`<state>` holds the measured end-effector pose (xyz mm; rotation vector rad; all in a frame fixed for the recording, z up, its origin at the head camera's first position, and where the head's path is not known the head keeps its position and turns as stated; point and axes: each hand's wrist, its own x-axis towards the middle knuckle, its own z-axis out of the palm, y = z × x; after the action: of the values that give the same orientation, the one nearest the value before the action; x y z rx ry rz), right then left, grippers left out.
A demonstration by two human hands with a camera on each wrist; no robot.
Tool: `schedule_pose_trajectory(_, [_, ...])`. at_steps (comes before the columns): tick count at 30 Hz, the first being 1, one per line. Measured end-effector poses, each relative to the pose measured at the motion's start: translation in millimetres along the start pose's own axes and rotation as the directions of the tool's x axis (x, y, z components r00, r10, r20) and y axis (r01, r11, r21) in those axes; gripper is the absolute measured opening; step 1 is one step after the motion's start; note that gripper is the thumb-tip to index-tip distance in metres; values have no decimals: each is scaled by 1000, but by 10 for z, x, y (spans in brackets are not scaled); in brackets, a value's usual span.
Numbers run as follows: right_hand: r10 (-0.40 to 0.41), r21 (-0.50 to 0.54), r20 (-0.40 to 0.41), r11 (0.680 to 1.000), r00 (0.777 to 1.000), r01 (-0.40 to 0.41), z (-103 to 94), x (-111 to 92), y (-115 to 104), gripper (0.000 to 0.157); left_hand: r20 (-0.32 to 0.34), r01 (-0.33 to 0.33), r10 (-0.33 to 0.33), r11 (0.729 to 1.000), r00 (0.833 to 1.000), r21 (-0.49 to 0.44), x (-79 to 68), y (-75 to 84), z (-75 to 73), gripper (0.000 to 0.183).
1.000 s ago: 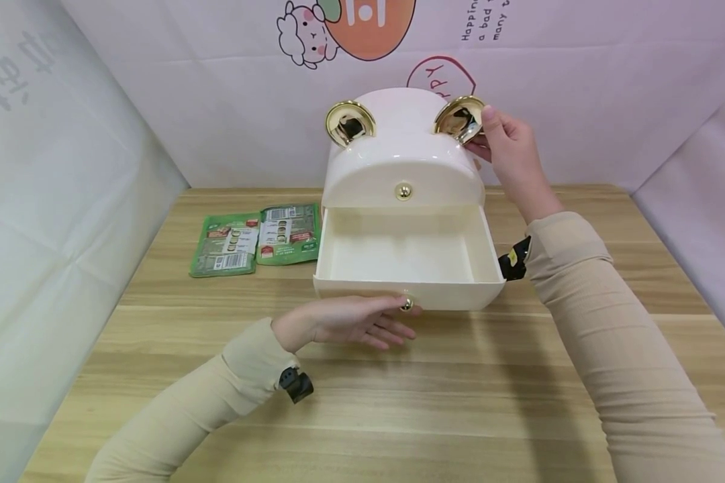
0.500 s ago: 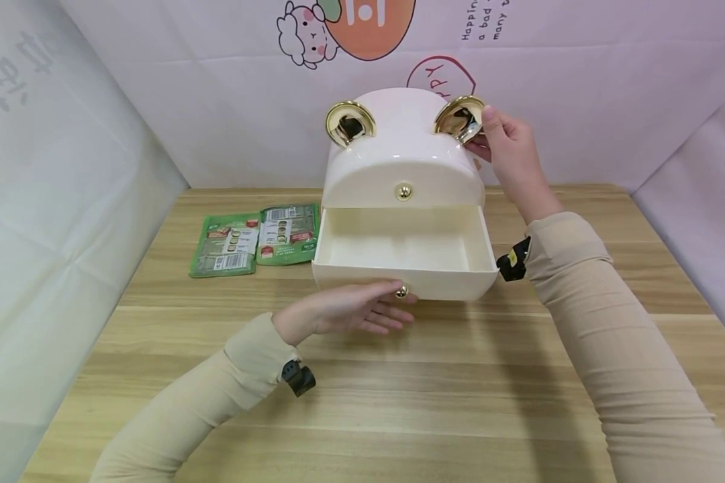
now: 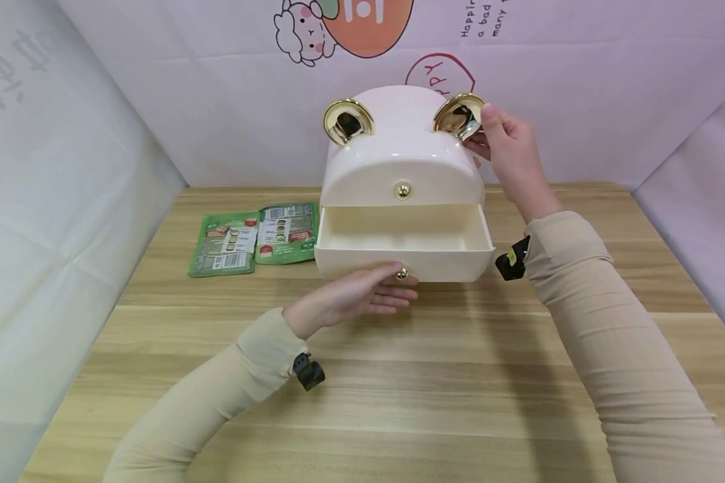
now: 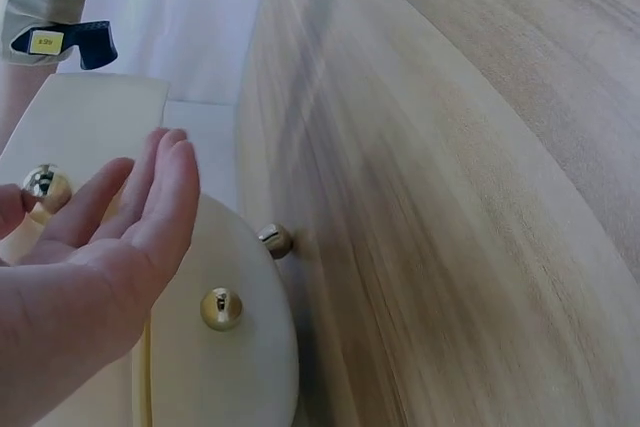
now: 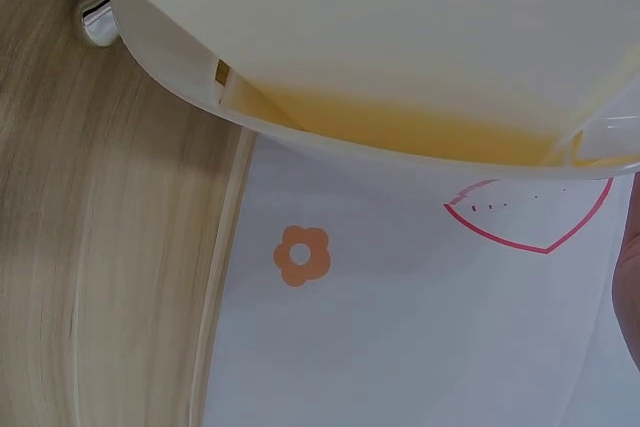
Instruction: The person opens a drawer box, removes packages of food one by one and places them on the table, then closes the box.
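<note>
A white rounded storage box (image 3: 401, 147) with gold ears stands at the back of the table. Its middle drawer (image 3: 353, 261) is partly pulled out, and no items show inside. My left hand (image 3: 353, 297) pinches the drawer's gold knob (image 3: 402, 274) between thumb and index finger; the other fingers extend below the drawer front. In the left wrist view, a second gold knob (image 4: 222, 309) sits on the panel below. My right hand (image 3: 513, 151) grips the right gold ear (image 3: 459, 116), thumb in front and fingers behind. Only a sliver of that hand (image 5: 628, 287) shows in the right wrist view.
Two green packets, one on the left (image 3: 223, 245) and one on the right (image 3: 286, 233), lie flat left of the box. A printed white cloth (image 3: 248, 121) hangs close behind it. The wooden table (image 3: 399, 402) extends toward me.
The drawer has slid inward toward the box, with my left hand moving along at its knob. My right hand has kept its hold on the ear.
</note>
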<state>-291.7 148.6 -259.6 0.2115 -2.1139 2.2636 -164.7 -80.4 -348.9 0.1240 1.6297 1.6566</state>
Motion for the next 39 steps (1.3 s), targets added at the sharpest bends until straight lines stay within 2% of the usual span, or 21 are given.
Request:
schedule_pose_trajectory(7, [-32, 7, 1, 999, 999, 32, 17, 6, 22, 50, -77, -63, 55, 992, 996, -105, 76, -2, 18, 50])
schedule_pose_trajectory(13, [-41, 35, 7, 999, 999, 41, 26, 9, 35, 45, -146, -97, 75, 983, 986, -154, 138, 12, 35, 50])
schedule_pose_trajectory(16, [-53, 11, 9, 999, 999, 52, 21, 11, 42, 44, -149, -106, 80, 979, 986, -175, 170, 25, 20, 50])
schedule_pose_trajectory(24, [-38, 36, 0, 999, 999, 38, 23, 22, 51, 39, -157, -133, 103, 972, 982, -195, 222, 45, -16, 51])
schedule_pose_trajectory(30, [-73, 19, 7, 997, 997, 73, 30, 26, 70, 33, -178, -151, 114, 966, 977, -210, 259, 65, -48, 51])
schedule_pose_trajectory(37, [-79, 38, 32, 996, 996, 78, -1, 41, 94, 42, -189, -147, 107, 967, 976, -210, 293, 82, -70, 50])
schedule_pose_trajectory(39, [-93, 30, 28, 995, 995, 92, -3, 44, 99, 40, -192, -151, 112, 968, 975, -202, 304, 92, -71, 50])
